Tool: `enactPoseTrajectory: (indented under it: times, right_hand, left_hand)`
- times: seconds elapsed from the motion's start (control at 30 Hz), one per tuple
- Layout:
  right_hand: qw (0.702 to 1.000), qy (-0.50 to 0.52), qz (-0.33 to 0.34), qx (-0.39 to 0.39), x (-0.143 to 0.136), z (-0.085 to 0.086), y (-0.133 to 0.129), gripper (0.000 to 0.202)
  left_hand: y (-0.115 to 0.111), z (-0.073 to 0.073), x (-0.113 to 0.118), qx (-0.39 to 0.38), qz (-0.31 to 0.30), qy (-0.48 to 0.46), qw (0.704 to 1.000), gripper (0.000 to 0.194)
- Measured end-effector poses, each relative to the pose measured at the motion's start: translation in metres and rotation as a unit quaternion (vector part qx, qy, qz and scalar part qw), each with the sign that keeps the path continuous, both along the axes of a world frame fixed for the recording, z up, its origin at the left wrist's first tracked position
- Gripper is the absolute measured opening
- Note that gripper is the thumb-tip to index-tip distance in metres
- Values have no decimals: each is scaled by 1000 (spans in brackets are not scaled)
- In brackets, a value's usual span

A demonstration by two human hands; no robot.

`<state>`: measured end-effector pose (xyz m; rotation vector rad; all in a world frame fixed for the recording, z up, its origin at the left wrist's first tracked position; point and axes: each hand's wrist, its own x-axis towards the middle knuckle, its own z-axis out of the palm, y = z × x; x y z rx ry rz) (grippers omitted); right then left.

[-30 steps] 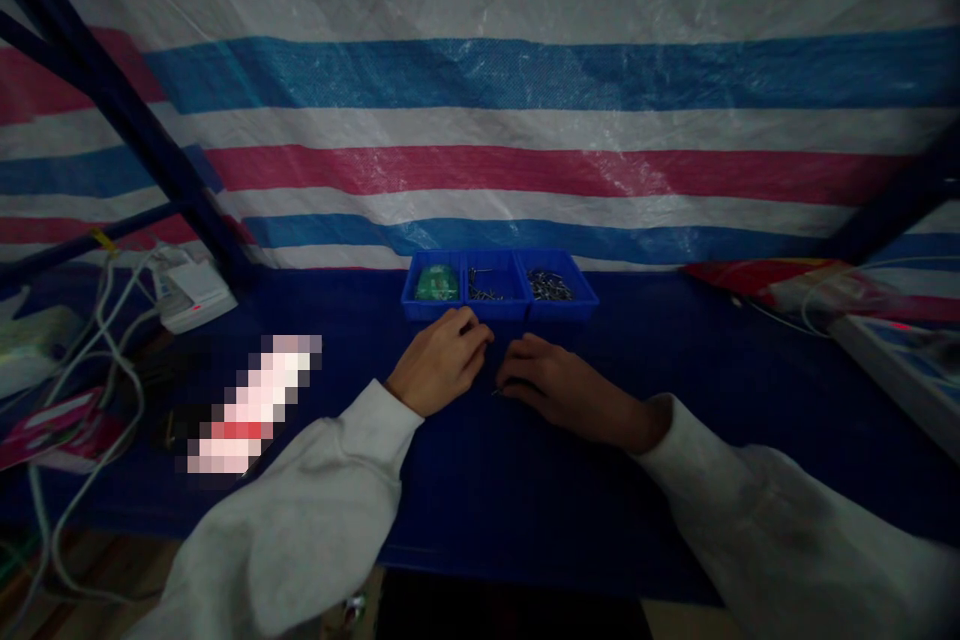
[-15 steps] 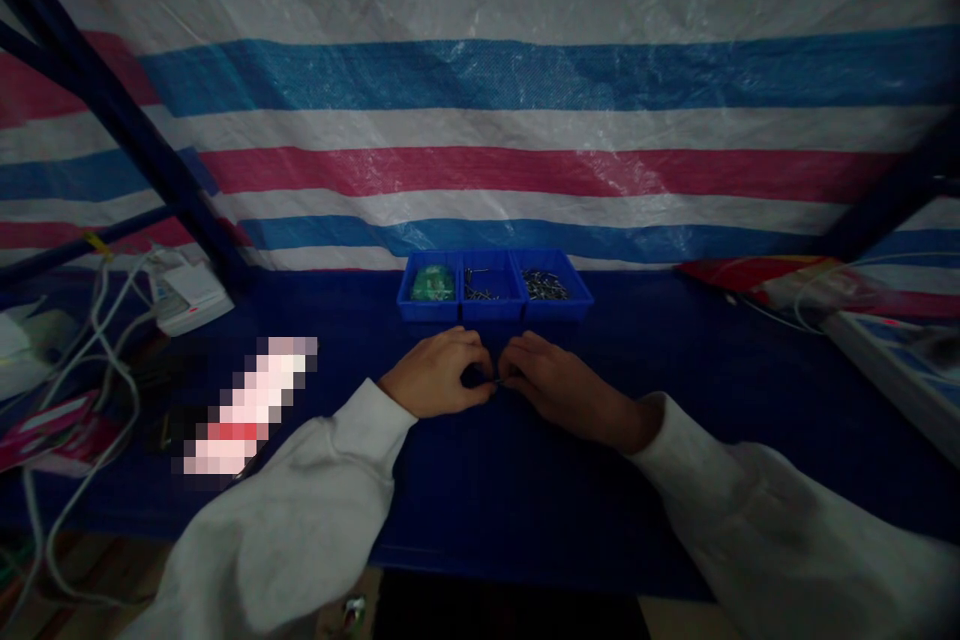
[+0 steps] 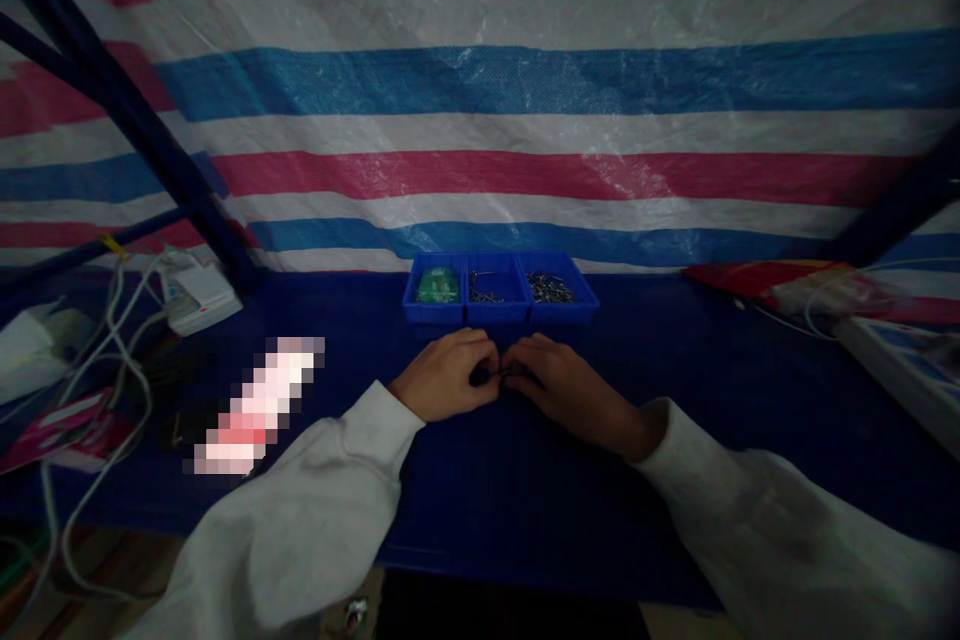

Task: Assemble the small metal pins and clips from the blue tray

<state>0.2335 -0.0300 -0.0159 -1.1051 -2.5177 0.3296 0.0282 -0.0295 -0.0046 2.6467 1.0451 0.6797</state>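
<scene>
My left hand [image 3: 451, 375] and my right hand [image 3: 574, 388] meet fingertip to fingertip above the blue tabletop [image 3: 517, 480]. Both are closed in a pinch. A thin dark sliver shows between the fingertips, too small and dim to name. Just beyond the hands stands a row of three joined blue bins [image 3: 501, 314]. A green plastic packet [image 3: 438, 286] lies in the left one. In the middle bin are a few thin metal pieces [image 3: 486, 294], and the right bin holds a heap of small metal pieces [image 3: 550, 289].
At the left lie a blurred-out bright phone-like thing [image 3: 262, 405], a white power strip [image 3: 201, 298], tangled white cables [image 3: 124, 350] and a pink packet [image 3: 82, 430]. A red bag [image 3: 742, 278] and a white box [image 3: 896, 360] sit at the right. Striped sheeting [image 3: 495, 80] hangs behind.
The whole view has shifted slightly, so everything sits a little further right. Both hands keep their pinch together, with only a small change in the fingers.
</scene>
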Motion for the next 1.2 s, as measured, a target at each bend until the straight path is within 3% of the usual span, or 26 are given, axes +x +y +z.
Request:
enactPoseTrajectory:
  times: [0.47, 0.6, 0.7, 0.8, 1.2]
  right_hand:
    - [998, 54, -36, -22, -4, 15, -6, 19]
    - [994, 97, -39, -28, -4, 17, -7, 19]
    - [989, 136, -37, -36, -3, 17, -5, 17]
    - [985, 159, -30, -51, -2, 16, -3, 18]
    - [986, 152, -26, -59, -5, 14, -6, 17]
  left_hand:
    - [-6, 7, 1, 52, 46, -30, 997, 8]
    - [-5, 6, -1, 56, 50, -47, 996, 20]
    - [-4, 4, -1, 61, 56, -57, 995, 17]
    - [-3, 3, -1, 63, 47, -74, 994, 10]
    - [-3, 3, 0, 88, 5, -108, 990, 16]
